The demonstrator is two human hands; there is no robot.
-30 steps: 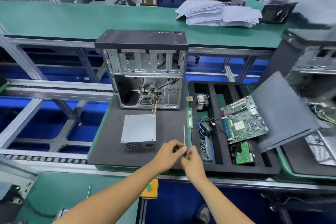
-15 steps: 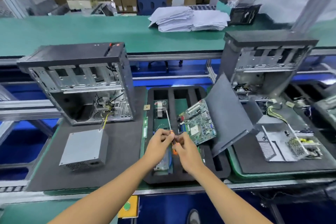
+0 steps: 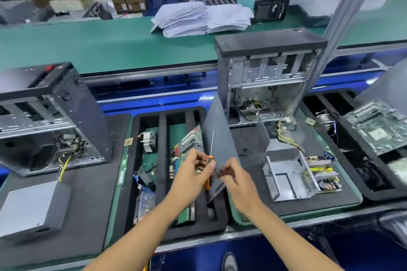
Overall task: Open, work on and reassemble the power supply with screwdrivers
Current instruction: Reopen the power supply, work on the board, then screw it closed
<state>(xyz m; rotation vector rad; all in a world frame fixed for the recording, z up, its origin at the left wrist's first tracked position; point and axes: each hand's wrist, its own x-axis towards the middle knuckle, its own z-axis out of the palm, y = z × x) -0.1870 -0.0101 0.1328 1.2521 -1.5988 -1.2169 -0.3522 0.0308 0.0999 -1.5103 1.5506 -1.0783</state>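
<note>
Landmark: the foam tray [image 3: 161, 121], black, with long slots, straight ahead of me on the desk [image 3: 343, 204].
Far left of the tray: a closed grey power supply [image 3: 30, 207] lies flat on a dark mat, yellow wires running up from it into the open computer case [image 3: 55, 116] standing behind it.
In the tray: a heatsink [image 3: 148, 142] in a left slot, a motherboard [image 3: 189, 141] propped on edge in the middle slot, small cables and boards lower down.
Right edge of the tray: a dark side panel [image 3: 220, 130] leans up across it, standing between the tray and the mat to its right.
My left hand [image 3: 191, 174]: above the tray's middle slots, fingers curled and pinching the orange handle of the screwdriver [image 3: 210, 156]; its thin shaft points up and away in front of the leaning panel.
My right hand [image 3: 239, 180]: just right of the handle, above the tray's right edge, blurred; fingers bent toward the handle, but I cannot tell if they touch it.
Right of the tray: the opened power supply [image 3: 293, 174] lies on the next mat, metal shell open, circuit board showing on its right side, well clear of both my hands.
Behind that: a second open case [image 3: 268, 77] stands upright, yellow wires trailing from it.
Far beyond the tray: a stack of papers [image 3: 198, 18] on the green belt.
</note>
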